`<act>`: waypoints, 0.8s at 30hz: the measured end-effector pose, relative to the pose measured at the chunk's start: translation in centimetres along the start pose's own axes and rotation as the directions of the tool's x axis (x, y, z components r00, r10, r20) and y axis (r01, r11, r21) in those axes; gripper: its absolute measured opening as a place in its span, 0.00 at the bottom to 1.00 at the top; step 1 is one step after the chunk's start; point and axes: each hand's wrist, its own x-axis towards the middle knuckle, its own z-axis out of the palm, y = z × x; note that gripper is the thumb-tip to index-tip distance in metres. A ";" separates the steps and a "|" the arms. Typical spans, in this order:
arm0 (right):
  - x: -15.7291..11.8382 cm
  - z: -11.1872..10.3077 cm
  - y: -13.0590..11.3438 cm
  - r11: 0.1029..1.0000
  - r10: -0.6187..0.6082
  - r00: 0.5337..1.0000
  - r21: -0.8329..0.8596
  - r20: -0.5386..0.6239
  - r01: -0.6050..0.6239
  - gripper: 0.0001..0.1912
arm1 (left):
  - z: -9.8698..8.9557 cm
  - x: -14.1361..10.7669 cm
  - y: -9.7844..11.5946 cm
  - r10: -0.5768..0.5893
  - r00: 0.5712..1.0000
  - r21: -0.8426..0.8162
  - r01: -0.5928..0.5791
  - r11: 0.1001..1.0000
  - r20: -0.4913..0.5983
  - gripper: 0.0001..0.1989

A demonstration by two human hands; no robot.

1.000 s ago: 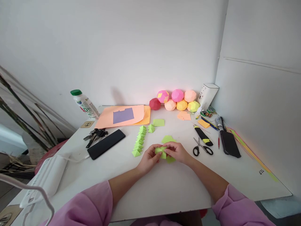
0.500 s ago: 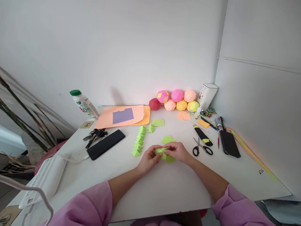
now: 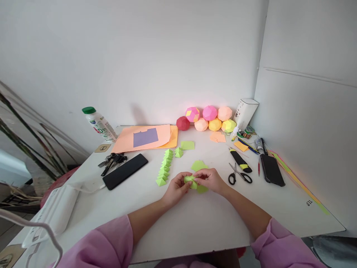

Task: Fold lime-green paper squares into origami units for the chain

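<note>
Your left hand and right hand both pinch the green folded paper piece; scissors lie right of them.

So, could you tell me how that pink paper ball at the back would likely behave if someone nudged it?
The pink paper ball sits atop other paper balls, so a nudge would probably topple it. It looks like hollow folded paper, so it is likely very light and easily crushed. Its facets might stop it rolling far.

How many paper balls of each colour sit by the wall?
Red ball: 1
Pink balls: 2, one of them with yellow patches
Peach balls: 2
Orange ball: 1
Yellow-green ball: 1
Total: 7
</note>
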 end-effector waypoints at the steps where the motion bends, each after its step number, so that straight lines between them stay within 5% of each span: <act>1: 0.0 0.0 0.0 1.000 -0.002 1.000 -0.005 0.001 0.002 0.10 | 0.0 0.0 0.0 0.000 1.000 0.004 0.000 1.000 -0.001 0.19; 24: -0.2 0.4 0.6 0.958 -0.160 0.985 -0.232 0.065 0.171 0.15 | 0.3 0.2 0.2 0.007 0.996 -0.068 -0.013 0.998 -0.084 0.22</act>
